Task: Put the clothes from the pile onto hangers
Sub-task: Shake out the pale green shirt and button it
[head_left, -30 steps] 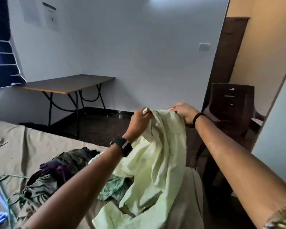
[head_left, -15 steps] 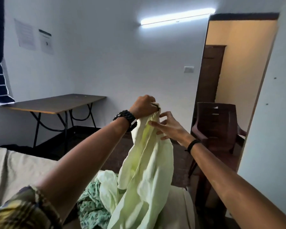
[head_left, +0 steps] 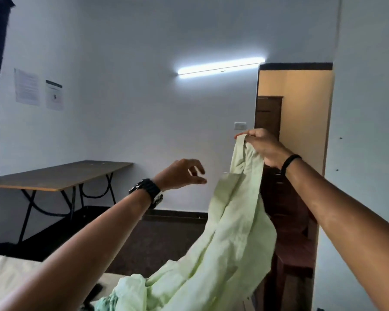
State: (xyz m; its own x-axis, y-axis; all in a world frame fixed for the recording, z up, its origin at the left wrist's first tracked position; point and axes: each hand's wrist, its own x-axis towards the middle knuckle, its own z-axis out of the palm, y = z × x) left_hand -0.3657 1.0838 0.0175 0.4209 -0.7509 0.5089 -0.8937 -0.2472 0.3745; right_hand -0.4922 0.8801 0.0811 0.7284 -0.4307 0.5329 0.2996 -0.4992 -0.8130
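The grip on the pale green shirt swaps sides: half a second ago the left hand clutched its top edge — now that hand is off the cloth, fingers loosely curled in the air to the shirt's left. The right hand, open beside the fabric before, now pinches the top edge and holds it higher, further right.
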